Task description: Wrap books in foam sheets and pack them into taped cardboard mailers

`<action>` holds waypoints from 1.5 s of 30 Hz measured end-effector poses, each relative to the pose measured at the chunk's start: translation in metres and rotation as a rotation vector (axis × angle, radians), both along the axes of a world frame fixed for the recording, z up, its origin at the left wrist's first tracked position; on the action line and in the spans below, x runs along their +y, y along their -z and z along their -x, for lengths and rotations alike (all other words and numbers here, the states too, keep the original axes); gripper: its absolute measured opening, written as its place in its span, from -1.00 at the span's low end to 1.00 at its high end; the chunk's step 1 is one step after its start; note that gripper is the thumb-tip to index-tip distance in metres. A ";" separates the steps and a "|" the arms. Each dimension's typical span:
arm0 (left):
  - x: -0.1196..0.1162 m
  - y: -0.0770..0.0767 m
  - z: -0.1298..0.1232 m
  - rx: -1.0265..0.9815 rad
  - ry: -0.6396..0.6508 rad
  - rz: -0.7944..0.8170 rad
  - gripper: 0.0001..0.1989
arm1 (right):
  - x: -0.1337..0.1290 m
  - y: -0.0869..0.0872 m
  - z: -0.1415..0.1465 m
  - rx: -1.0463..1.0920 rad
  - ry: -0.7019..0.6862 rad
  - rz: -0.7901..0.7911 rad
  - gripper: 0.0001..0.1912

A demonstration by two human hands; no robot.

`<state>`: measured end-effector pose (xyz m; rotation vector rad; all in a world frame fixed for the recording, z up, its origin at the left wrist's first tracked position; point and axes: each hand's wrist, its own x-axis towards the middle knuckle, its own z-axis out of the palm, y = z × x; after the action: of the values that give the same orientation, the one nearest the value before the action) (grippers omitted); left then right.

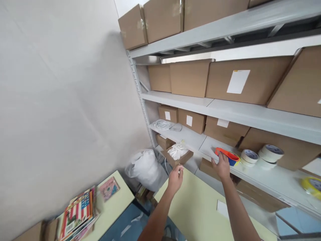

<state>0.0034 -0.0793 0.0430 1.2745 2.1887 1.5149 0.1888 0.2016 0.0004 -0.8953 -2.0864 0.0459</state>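
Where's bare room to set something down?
Table: between left hand and white card. Shelf: front strip between cable coil and orange item; also between tape rolls and yellow tape. Crowded: right hand, orange item and tape rolls bunch up; boxes fill the back.

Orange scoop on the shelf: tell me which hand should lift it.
Right, I'd judge: the right hand has its fingers at the orange scoop, while the left hand is farther off, near the pale table.

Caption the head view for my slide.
Right hand at an orange and blue plastic item beside round white tape rolls.
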 end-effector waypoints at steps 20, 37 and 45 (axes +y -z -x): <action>-0.229 0.074 0.093 -0.009 -0.424 0.344 -0.37 | -0.269 0.095 0.140 -0.186 -0.686 0.517 -0.52; -0.527 0.124 0.257 -0.218 -0.762 0.230 -0.42 | -0.527 0.095 0.400 -0.407 -0.986 0.507 -0.38; -0.621 0.152 0.273 -0.393 -0.967 0.159 -0.36 | -0.617 0.121 0.475 -0.604 -1.152 0.534 -0.31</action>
<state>-0.2701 -0.7002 -0.1089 -0.2246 2.6636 1.5842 -0.2863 -0.4153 -0.1207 0.1894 -2.9591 1.0818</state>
